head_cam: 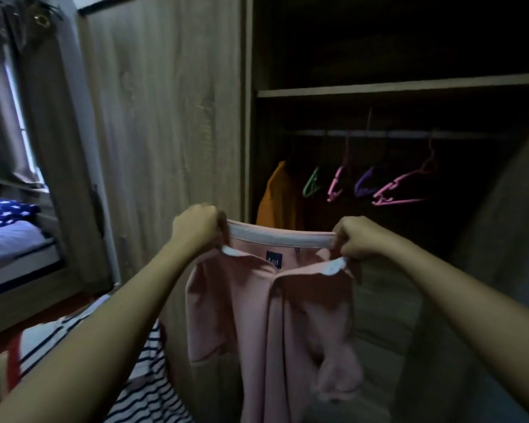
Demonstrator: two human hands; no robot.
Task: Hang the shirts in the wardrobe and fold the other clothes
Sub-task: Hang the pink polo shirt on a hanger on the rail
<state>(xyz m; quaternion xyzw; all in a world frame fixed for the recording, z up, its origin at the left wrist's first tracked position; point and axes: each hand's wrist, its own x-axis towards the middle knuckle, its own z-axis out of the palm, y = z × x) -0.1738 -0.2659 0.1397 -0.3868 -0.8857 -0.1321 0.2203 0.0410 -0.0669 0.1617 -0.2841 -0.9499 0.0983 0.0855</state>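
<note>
Left hand and right hand pinch pink collared cotton shirt shoulders; empty pink plastic hanger hangs up-right, nearer the right hand.

A bed stands at the left edge of the view, its mattress covered in a pale sheet. At the head of the bed lies a dark blue cover with white stars. Above it, grey curtains with metal eyelets hang beside a narrow strip of bright window. A red-brown floor shows below the bed frame.
</note>
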